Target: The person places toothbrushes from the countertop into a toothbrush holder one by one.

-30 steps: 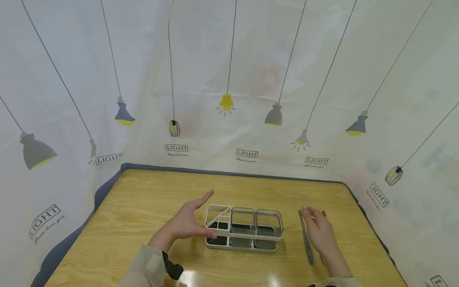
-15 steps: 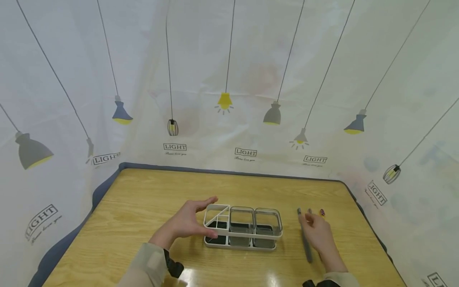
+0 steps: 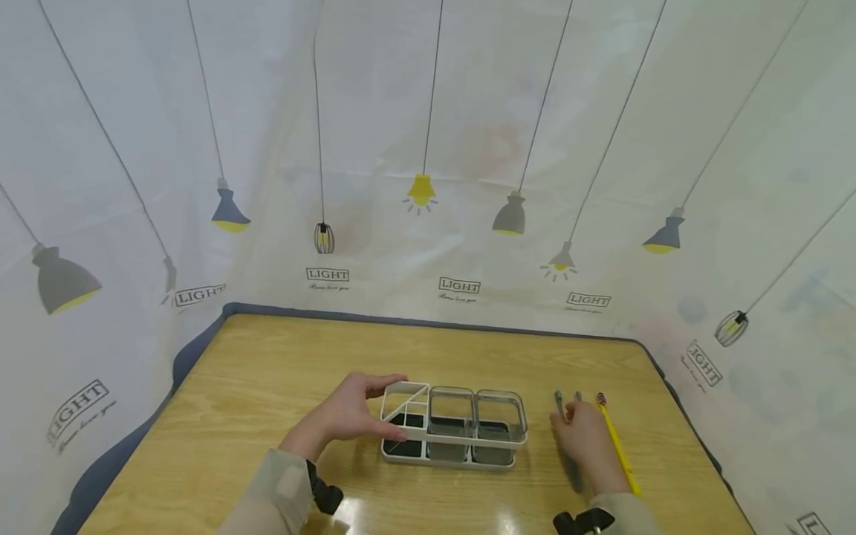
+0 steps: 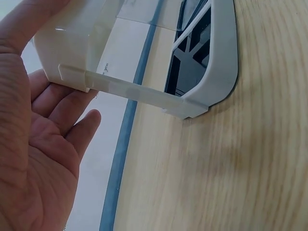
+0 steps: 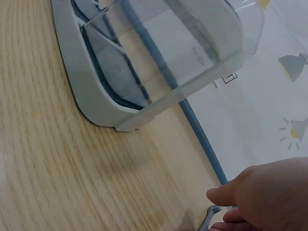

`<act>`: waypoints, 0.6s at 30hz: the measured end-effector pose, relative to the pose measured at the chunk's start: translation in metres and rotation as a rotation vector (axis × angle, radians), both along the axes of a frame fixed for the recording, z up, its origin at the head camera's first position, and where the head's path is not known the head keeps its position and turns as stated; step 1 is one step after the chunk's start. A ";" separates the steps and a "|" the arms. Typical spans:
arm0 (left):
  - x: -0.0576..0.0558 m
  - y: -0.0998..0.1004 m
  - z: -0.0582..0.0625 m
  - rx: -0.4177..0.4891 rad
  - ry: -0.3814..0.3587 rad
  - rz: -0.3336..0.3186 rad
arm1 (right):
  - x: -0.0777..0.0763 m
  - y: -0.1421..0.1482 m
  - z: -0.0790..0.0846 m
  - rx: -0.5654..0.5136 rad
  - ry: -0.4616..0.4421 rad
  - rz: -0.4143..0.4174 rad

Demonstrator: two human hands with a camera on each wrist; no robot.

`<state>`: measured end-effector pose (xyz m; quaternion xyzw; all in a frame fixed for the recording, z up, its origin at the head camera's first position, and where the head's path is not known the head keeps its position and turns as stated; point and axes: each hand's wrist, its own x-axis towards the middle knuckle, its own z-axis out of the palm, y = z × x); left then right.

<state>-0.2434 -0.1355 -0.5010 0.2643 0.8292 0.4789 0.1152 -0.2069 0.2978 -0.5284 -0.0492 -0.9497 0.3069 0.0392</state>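
A white two-tier toothbrush holder [image 3: 461, 437] with clear cups stands on the wooden table. My left hand [image 3: 348, 412] grips the left end of its upper tier, thumb in front and fingers behind. The left wrist view shows that hand [image 4: 48, 149] around the pale end piece. Right of the holder, my right hand [image 3: 591, 446] pinches a grey toothbrush [image 3: 559, 401], its handle blurred; the right wrist view shows its bristled head [image 5: 211, 211] by the thumb. Another brush tip [image 3: 578, 396] shows just beyond the fingers, the rest hidden. A yellow toothbrush [image 3: 617, 449] lies right of the hand.
The wooden table [image 3: 301, 342] ends at a blue-grey edge strip [image 3: 401, 320] along the back. Behind and at both sides hangs a white sheet [image 3: 374, 134] printed with lamps.
My right hand has shifted left and curled onto the grey toothbrush, uncovering the yellow one. The left hand has closed in on the holder's end. The holder has not moved.
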 end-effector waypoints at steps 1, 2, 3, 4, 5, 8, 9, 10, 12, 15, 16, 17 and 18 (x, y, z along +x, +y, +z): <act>0.000 0.000 0.001 -0.002 -0.010 0.001 | -0.001 0.000 0.000 0.008 -0.004 0.002; 0.000 0.000 0.001 -0.003 -0.015 0.000 | -0.002 0.000 0.000 0.014 -0.010 0.004; 0.000 0.000 0.002 -0.005 -0.020 0.000 | -0.003 0.001 0.000 0.017 -0.018 0.006; 0.000 0.000 0.002 -0.008 -0.026 -0.001 | -0.005 0.002 -0.001 0.013 -0.032 0.006; 0.000 0.001 0.002 -0.010 -0.031 -0.001 | -0.006 0.003 -0.002 0.014 -0.041 0.004; 0.000 0.002 0.002 -0.019 -0.039 -0.005 | -0.010 0.006 -0.003 0.027 -0.080 -0.007; 0.000 0.003 0.002 -0.021 -0.042 -0.007 | -0.011 0.006 -0.003 0.035 -0.101 -0.015; 0.000 0.003 0.002 -0.024 -0.043 -0.009 | -0.012 0.007 -0.004 0.042 -0.118 -0.023; 0.000 0.004 0.002 -0.029 -0.044 -0.009 | -0.014 0.008 -0.005 0.063 -0.143 -0.035; 0.000 0.005 0.003 -0.028 -0.054 -0.010 | -0.018 0.006 -0.005 0.103 -0.161 -0.048; 0.000 0.005 0.003 -0.028 -0.058 -0.008 | -0.019 0.006 -0.006 0.122 -0.158 -0.045; 0.001 0.005 0.003 -0.029 -0.062 -0.006 | -0.020 0.004 -0.005 0.139 -0.161 -0.044; 0.001 0.005 0.003 -0.031 -0.063 -0.005 | -0.022 0.003 -0.005 0.167 -0.161 -0.039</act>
